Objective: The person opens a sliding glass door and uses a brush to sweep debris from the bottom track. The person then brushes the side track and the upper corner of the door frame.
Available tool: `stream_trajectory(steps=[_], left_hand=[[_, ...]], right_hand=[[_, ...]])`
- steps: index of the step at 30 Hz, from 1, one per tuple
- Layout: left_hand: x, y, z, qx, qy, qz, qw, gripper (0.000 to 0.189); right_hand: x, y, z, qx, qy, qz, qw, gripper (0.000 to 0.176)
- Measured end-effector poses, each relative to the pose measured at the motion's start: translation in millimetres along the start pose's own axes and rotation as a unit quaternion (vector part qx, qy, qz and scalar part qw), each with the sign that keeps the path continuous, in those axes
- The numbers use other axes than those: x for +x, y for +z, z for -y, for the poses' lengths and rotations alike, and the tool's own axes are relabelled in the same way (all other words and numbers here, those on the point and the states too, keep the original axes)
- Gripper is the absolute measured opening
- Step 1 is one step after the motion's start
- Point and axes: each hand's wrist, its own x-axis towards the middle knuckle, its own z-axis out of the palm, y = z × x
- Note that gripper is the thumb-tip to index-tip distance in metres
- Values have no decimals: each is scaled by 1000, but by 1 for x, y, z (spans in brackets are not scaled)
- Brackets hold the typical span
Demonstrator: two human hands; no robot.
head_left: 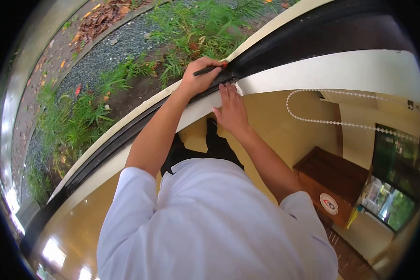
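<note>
While left hand (198,78) pinches a dark tool (209,70), right hand (231,112) lies flat on sill (312,72).

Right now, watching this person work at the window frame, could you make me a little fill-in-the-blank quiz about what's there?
The left hand grips a slim dark tool with a ____ tip. The right hand lies flat against the cream frame, holding ____. The box bearing a round sticker is made of ____.
Missing words: red; nothing; wood.
</note>
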Motion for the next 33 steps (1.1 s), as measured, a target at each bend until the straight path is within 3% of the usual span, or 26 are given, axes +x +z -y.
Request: stream_trajectory(steps=[2,3,6,8,9,11,12,13,15,16,17,19,21,23,25,29,33], left_hand=[[15,-3,-4,-99,-7,-13,995,21],[17,-18,-1,-126,64,-50,989,20],[23,-69,17,-104,65,28,992,19],[30,-76,48,-61,104,215,969,19],[40,-75,64,-59,104,220,968,19],[57,-83,61,34,268,87,959,19],[61,-83,61,-29,164,77,983,18],[59,-80,49,-28,162,82,983,18],[52,-76,36,-106,86,188,973,17],[49,-59,74,-122,144,249,950,16],[46,-68,72,-49,94,282,953,14],[64,-84,67,86,33,255,962,16],[73,-70,58,79,-18,254,964,19],[68,-53,49,-32,-85,204,975,19],[38,-65,54,37,0,204,978,22],[-65,-220,65,50,-185,66,979,26],[-228,-358,59,134,-397,-142,897,26]], right_hand=[[-15,4,9,8,48,-8,999,83],[-20,5,12,1,55,-8,998,83],[-28,6,24,4,95,-16,995,82],[-34,10,34,17,117,-17,993,81],[-36,11,40,20,121,-18,992,81],[-34,7,46,36,157,2,987,80],[-35,7,50,40,162,1,986,80],[-37,5,53,41,176,-14,983,80],[-41,7,58,45,189,-24,981,79],[-38,9,58,37,183,-21,982,79],[-35,10,59,28,175,-18,984,79],[-29,11,62,36,173,-33,984,79],[-34,10,66,39,173,-33,984,79],[-28,13,69,56,154,-47,985,78],[-24,16,70,55,134,-49,988,77],[-20,23,69,83,103,-62,989,76],[-4,27,64,113,37,-79,990,75]])
